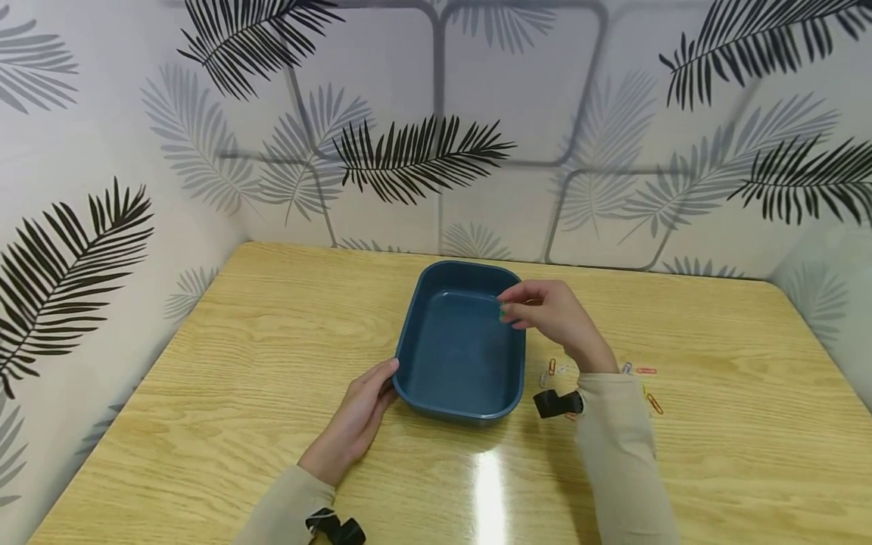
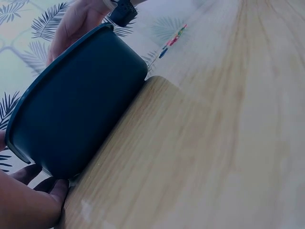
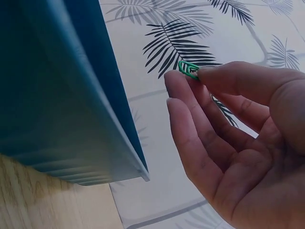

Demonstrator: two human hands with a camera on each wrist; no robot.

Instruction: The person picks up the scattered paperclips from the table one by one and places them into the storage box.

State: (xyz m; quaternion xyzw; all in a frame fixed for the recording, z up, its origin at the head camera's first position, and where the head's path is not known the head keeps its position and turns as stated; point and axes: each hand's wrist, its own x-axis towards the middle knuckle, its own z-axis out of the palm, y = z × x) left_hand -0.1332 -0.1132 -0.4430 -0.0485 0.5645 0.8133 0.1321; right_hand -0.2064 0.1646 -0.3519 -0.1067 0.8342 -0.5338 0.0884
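Observation:
A dark blue rectangular plastic bin (image 1: pixel 455 356) stands on the table in the head view. My left hand (image 1: pixel 361 412) holds its near left corner, thumb at the rim and the other fingers low against the outer wall, as the left wrist view also shows. Over the bin's right rim, my right hand (image 1: pixel 545 310) pinches a small green paper clip (image 3: pixel 188 69) between thumb and fingertips. The right wrist view shows that clip raised, with the bin's wall (image 3: pixel 71 109) to the left of the fingers. No clip shows on the bin's visible floor.
Several coloured paper clips lie on the wooden table (image 1: pixel 736 424) right of the bin: an orange clip (image 1: pixel 655 403), a pink clip (image 1: pixel 646 371) and a brownish clip (image 1: pixel 552 366) among them. My right forearm hides part of this group. A leaf-patterned backdrop (image 1: pixel 477 204) stands behind the table.

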